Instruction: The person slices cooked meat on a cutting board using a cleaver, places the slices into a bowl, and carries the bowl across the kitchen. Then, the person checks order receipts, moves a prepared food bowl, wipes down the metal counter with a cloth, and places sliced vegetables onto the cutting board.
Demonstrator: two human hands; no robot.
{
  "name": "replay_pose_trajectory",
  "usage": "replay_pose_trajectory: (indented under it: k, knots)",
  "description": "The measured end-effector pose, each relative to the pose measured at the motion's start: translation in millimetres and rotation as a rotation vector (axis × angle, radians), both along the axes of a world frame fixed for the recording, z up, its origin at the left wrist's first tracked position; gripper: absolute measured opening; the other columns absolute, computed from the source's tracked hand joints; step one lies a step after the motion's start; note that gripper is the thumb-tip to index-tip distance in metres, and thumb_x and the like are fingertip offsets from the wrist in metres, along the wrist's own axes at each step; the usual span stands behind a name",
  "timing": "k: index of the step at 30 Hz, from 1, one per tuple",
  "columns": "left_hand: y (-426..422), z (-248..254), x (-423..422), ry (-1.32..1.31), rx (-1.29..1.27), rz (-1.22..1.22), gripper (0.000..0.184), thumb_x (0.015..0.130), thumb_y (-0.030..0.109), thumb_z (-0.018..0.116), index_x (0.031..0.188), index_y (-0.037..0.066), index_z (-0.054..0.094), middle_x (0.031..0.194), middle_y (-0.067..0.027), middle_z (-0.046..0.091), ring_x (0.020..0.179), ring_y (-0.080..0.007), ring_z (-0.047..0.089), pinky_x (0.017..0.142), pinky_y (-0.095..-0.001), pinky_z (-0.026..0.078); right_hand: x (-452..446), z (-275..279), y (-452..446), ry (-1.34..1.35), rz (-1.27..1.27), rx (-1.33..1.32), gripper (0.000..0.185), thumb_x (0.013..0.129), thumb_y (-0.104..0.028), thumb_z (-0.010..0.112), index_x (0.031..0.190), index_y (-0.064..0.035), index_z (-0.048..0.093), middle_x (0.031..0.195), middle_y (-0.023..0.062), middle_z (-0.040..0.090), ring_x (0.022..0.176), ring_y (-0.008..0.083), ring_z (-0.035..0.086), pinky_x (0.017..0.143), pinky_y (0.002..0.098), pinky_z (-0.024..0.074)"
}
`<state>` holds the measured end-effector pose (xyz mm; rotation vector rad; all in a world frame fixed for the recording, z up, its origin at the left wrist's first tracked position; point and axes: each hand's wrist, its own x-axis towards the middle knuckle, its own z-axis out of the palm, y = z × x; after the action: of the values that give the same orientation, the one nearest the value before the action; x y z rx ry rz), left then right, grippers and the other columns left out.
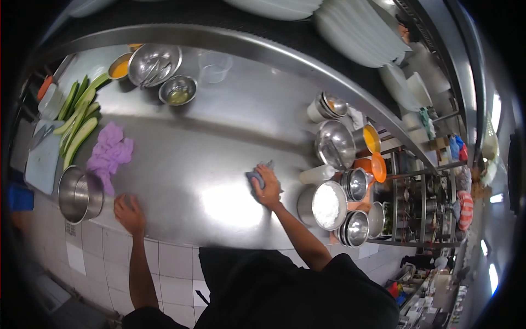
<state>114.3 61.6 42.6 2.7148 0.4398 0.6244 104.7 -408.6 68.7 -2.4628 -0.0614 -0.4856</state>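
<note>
My right hand (267,188) presses a grey cleaning cloth (255,177) flat against the steel worktop (181,164), its fingers over the cloth. At the worktop's front edge, my left hand (130,215) rests with fingers apart and nothing held. Just left of it stands an empty-looking steel pot (82,196). A crumpled purple cloth (111,151) lies beyond that pot. Several long green vegetables, cut lengthwise (79,131), are piled behind the purple cloth at the left.
Steel bowls (155,61) and a clear plastic tub (215,67) stand at the back. On the right are a squeeze bottle (316,174), a pot of white contents (329,205) and a large steel bowl (335,143). A shelf with stacked white plates (356,33) overhangs the worktop.
</note>
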Motion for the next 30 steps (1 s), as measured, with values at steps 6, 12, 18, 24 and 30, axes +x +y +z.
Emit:
replay_pose_trajectory:
  k: [6, 12, 18, 24, 30]
  knots:
    - [2, 1, 0, 0.021, 0.064, 0.045, 0.038, 0.099, 0.037, 0.048, 0.122, 0.008, 0.053, 0.128, -0.0143, 0.051, 0.125, -0.0323, 0.044, 0.102, -0.0465, 0.034, 0, -3, 0, 0.018, -0.015, -0.017, 0.036, 0.088, -0.024, 0.063, 0.116, -0.0012, 0.062, 0.127, 0.0173, 0.059, 0.126, 0.0350, 0.050, 0.109, 0.0473, 0.0329]
    - [4, -2, 0, 0.032, 0.044, 0.053, 0.038, 0.098, 0.037, 0.049, 0.123, 0.008, 0.054, 0.128, -0.0149, 0.052, 0.126, -0.0332, 0.044, 0.102, -0.0475, 0.034, -1, -3, -1, 0.038, -0.012, -0.006, 0.037, 0.088, -0.024, 0.063, 0.117, -0.0016, 0.062, 0.129, 0.0160, 0.058, 0.127, 0.0342, 0.049, 0.110, 0.0457, 0.0320]
    - [6, -5, 1, 0.018, 0.058, 0.034, 0.040, 0.098, 0.038, 0.048, 0.124, 0.008, 0.052, 0.129, -0.0151, 0.051, 0.126, -0.0335, 0.043, 0.103, -0.0478, 0.034, 0, -2, 1, 0.035, -0.029, -0.023, 0.036, 0.087, -0.023, 0.064, 0.117, -0.0018, 0.062, 0.129, 0.0161, 0.059, 0.126, 0.0349, 0.049, 0.109, 0.0459, 0.0331]
    - [5, -5, 0, 0.009, 0.048, 0.039, 0.038, 0.098, 0.036, 0.050, 0.124, 0.008, 0.052, 0.130, -0.0153, 0.050, 0.127, -0.0335, 0.042, 0.104, -0.0475, 0.033, -1, 1, 2, 0.017, -0.022, -0.008, 0.036, 0.087, -0.022, 0.064, 0.117, -0.0018, 0.062, 0.128, 0.0166, 0.059, 0.126, 0.0355, 0.049, 0.109, 0.0455, 0.0335]
    - [4, -2, -1, 0.012, 0.044, 0.037, 0.037, 0.097, 0.035, 0.051, 0.123, 0.008, 0.053, 0.129, -0.0149, 0.050, 0.126, -0.0331, 0.043, 0.103, -0.0469, 0.033, -1, -1, 1, 0.024, -0.016, -0.042, 0.036, 0.087, -0.022, 0.063, 0.117, -0.0020, 0.062, 0.128, 0.0164, 0.059, 0.126, 0.0355, 0.049, 0.109, 0.0460, 0.0335]
